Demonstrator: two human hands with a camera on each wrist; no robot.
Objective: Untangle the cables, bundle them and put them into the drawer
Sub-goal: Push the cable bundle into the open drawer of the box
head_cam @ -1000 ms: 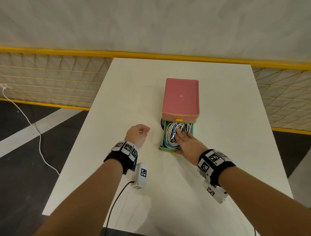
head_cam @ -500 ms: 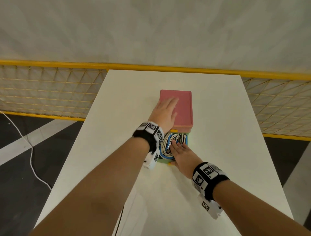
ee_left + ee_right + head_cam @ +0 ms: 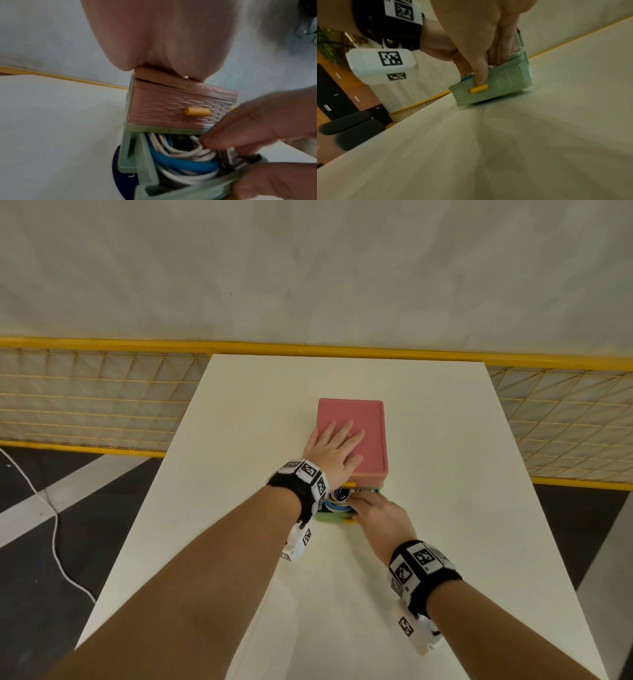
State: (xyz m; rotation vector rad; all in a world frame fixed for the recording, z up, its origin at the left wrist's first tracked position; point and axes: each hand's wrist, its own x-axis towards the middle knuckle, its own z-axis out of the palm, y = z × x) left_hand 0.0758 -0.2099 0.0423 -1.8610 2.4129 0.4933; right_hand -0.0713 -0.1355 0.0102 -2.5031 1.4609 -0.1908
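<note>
A small drawer box with a pink top (image 3: 371, 419) stands mid-table. My left hand (image 3: 334, 448) lies flat on that top, fingers straight; in the left wrist view its palm (image 3: 163, 33) presses the lid. The pink upper drawer (image 3: 171, 108) with a yellow handle (image 3: 197, 111) is closed. Below it the green drawer (image 3: 147, 162) sticks out partway, holding coiled white cables (image 3: 185, 152) and a blue cable (image 3: 180, 162). My right hand (image 3: 380, 515) has its straight fingers (image 3: 240, 128) pressing down on the cables, and its thumb (image 3: 479, 70) on the green drawer front (image 3: 505, 83).
The white table (image 3: 445, 440) ends at a yellow mesh fence (image 3: 102, 405) along the far side. A white cord (image 3: 54, 529) trails on the dark floor to the left. A dark round pad (image 3: 123, 175) lies under the box. Black chairs (image 3: 351, 127) stand beyond the table.
My left hand rose from the table and settled flat on the pink top. The green drawer slid further into the box with my right hand's fingers still on the cables.
</note>
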